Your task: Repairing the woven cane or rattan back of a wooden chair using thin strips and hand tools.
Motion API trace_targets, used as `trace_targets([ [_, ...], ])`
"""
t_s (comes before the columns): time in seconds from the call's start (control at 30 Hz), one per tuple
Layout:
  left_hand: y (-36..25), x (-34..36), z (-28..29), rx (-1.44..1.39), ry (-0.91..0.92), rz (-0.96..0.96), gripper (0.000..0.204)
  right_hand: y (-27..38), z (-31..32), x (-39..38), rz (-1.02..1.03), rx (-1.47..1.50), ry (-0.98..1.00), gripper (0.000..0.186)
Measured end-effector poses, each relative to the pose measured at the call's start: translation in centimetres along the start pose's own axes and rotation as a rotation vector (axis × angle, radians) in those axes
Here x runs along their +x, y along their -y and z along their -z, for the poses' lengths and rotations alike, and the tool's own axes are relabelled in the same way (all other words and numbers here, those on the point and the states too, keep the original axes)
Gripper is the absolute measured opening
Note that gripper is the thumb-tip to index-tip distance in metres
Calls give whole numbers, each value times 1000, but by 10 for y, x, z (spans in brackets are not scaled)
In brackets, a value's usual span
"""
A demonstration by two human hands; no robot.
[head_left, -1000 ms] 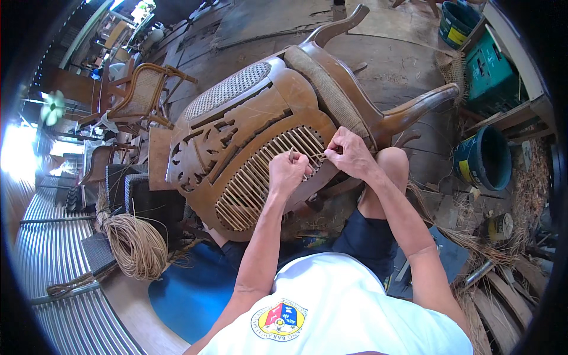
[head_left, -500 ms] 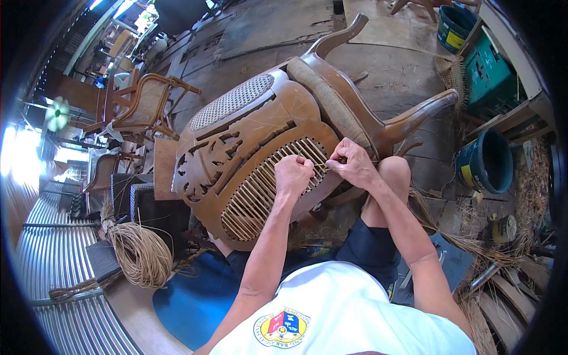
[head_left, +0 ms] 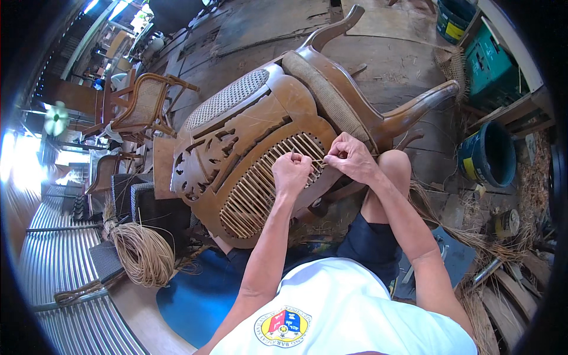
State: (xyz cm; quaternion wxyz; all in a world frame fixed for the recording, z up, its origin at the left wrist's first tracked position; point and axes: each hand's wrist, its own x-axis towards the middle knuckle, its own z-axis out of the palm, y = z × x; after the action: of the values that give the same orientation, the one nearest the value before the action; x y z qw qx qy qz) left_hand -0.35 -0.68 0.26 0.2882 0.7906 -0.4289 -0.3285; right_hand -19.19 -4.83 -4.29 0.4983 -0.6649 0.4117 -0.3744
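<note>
A carved brown wooden chair [head_left: 305, 111] lies tipped over in front of me. Parallel cane strands [head_left: 254, 198] span one oval opening in its backrest, while finished woven cane [head_left: 232, 97] fills another. Over the upper right end of the strung oval, my left hand [head_left: 291, 174] is closed in a pinch. A short, thin tip sticks up from its fingers, too small to name. My right hand [head_left: 353, 158] pinches too, just right of it by the oval's edge. A thin cane strand [head_left: 318, 161] stretches between the two hands.
A coil of cane [head_left: 142, 254] lies at the left beside corrugated metal sheeting [head_left: 65, 254]. Two chairs [head_left: 142, 109] stand farther back. Dark buckets [head_left: 486, 155] and a green crate [head_left: 494, 65] line the right. Loose fibres and a blue-grey board [head_left: 441, 260] lie near my right arm.
Both hands stay pinched over the oval with the cane strand between them. The left fingers have turned slightly, and the small tip above them now shows. My view has shifted slightly.
</note>
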Motion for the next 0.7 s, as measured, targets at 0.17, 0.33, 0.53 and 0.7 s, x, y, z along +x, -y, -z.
trace_targets([
  [0.17, 21, -10, 9, -289, 139, 1, 17, 1, -4, -2, 37, -59, -43, 16],
  [0.33, 16, -23, 17, -349, 299, 25, 24, 5, 2, -2, -44, -41, -12, 16],
  [0.53, 20, -48, 35, -201, 272, 9, 26, 0, 3, 2, -12, 58, 16, 18],
  [0.7, 8, -31, 46, 124, 191, -80, 28, -3, 3, 3, 0, -32, -7, 17],
])
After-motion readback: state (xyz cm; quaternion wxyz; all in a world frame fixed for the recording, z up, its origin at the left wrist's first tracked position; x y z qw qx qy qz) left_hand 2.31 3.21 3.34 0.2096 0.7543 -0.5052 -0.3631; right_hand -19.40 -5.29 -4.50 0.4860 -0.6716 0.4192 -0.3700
